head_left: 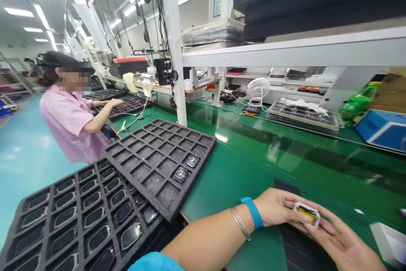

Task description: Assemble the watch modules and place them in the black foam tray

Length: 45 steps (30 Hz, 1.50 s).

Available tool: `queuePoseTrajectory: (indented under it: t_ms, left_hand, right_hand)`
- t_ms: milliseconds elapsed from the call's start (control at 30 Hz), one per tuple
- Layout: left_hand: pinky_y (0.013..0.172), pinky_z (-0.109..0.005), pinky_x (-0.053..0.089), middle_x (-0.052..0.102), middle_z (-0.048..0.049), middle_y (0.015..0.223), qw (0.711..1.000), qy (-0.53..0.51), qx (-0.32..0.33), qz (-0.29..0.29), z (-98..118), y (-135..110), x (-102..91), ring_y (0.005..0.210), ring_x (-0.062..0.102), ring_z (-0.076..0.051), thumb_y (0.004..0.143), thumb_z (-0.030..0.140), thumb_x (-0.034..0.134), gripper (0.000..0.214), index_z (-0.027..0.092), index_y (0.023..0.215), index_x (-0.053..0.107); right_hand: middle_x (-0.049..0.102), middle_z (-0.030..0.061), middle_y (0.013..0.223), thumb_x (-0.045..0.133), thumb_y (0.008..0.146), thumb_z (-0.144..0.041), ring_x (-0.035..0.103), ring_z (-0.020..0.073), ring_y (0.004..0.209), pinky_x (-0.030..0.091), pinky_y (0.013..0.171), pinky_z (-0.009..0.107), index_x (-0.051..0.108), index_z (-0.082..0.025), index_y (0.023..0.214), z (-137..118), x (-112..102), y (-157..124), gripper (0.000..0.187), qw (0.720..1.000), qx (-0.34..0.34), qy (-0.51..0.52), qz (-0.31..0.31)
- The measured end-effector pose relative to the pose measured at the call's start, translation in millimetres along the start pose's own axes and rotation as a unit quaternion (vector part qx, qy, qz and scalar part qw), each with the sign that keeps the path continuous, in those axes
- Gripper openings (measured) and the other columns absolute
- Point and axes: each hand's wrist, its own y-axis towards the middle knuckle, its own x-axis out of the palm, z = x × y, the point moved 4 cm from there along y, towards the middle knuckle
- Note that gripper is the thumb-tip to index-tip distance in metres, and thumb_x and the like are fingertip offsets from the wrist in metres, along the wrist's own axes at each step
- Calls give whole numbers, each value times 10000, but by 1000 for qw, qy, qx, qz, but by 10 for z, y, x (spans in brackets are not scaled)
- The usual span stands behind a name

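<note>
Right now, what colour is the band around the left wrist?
Blue band; the head view shows it.

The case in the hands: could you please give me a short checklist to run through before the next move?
Left hand touching the case: ok, thumb at its edge.
Right hand touching the case: ok, fingers at its side.
Yellow part showing: ok.
Underside of the case: cannot tell, hidden.
Upper tray square on the lower tray: not ok, skewed over it.
</note>
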Motion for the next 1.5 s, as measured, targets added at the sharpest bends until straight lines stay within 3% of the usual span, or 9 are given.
queuePoseTrajectory:
  t_ms: [200,300,467,667,833,1033,1267,1367,1500]
  left_hand:
    - [912,-598,373,646,-109,817,1000,22,14,9,54,8,14,971,589,-382,247,431,850,829,92,984,683]
    - [804,-515,490,658,-148,883,990,55,67,112,283,-93,-27,863,640,-314,471,416,805,658,80,1016,652]
    - [821,-361,493,607,-138,1072,944,167,134,253,880,-303,-286,946,604,-201,877,304,407,443,130,1282,454]
    - [1022,-421,236,435,-123,1266,768,411,169,461,1668,-801,-893,1232,298,-308,796,239,552,429,255,1225,542]
    - [970,-577,167,442,-178,1226,621,533,76,570,1716,-1091,-1309,1232,237,-393,780,198,529,381,228,1155,587]
    - [1023,-582,56,305,-244,1405,534,670,66,511,1156,-717,-1016,1342,75,-374,817,271,478,519,102,1306,434]
    - [1064,-562,35,255,-184,1463,571,755,117,301,499,-2,-212,1359,94,-353,804,421,492,631,131,1353,378]
    - [1053,-596,34,256,-188,1461,611,749,117,226,310,110,-133,1356,112,-362,833,439,430,603,141,1355,380]
    - [1058,-594,64,298,-200,1439,625,746,106,204,216,133,-198,1344,179,-354,821,475,433,594,158,1324,438]
  right_hand:
    - [623,205,1103,689,524,-582,632,337,948,580,676,337,555,-299,1086,132,-5,57,642,995,84,59,4]
    - [679,150,1003,659,538,-597,647,332,923,579,719,394,567,-245,1052,-6,-64,81,629,997,69,-12,14]
    - [695,99,952,564,662,-589,664,266,876,554,681,315,571,-202,1059,-195,-161,34,554,994,29,-97,51]
    - [701,62,820,526,736,-549,668,235,832,522,708,309,587,-204,1009,-289,-80,-44,444,990,-15,-137,24]
    - [698,44,787,500,769,-526,668,234,841,514,747,321,590,-224,988,-327,-25,-77,383,988,-35,-147,-9]
    - [696,31,761,485,799,-476,671,209,795,510,732,296,601,-224,969,-386,26,-117,325,988,-58,-139,-31]
    - [701,41,805,449,829,-397,662,197,770,512,710,311,615,-216,956,-588,-41,-115,277,981,-92,-171,5]
    - [686,72,945,483,793,-363,650,221,848,500,756,349,622,-204,979,-621,-424,191,281,963,-103,-248,42]
    - [669,203,952,602,683,-341,622,338,922,448,760,435,677,-136,801,-348,-1323,877,248,917,-38,-386,96]
